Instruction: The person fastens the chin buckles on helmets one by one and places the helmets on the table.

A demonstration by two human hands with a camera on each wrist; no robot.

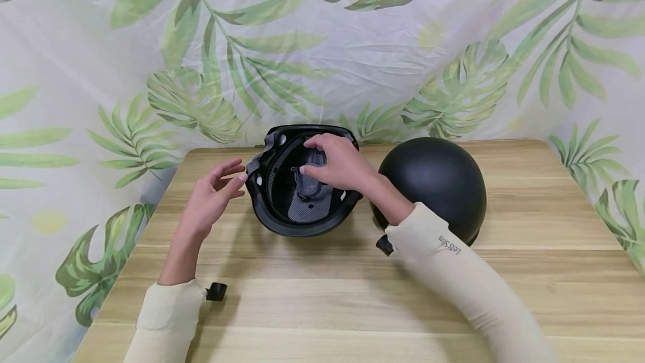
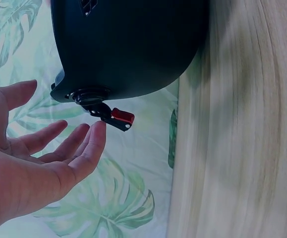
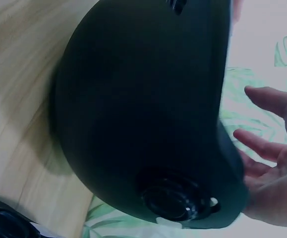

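One black helmet lies upside down on the desk, so that its grey lining is showing. Its flat brim is at 12 o'clock, and I judge that the long axis runs from 12 to 6, although the slanting view makes this not fully sure. The left grip is empty, with fingers loosely bent; from it the helmet lies at 3 o'clock. In the left wrist view, a red-and-black buckle sits just at 3 o'clock of one fingertip; whether they touch, I cannot tell. The right grip is also empty, thumb and fingers apart, above the lining, with the helmet's middle toward its 8 o'clock. Therefore the right one is nearer to the lining. A second helmet stands dome up, near, at 3 o'clock of the first.
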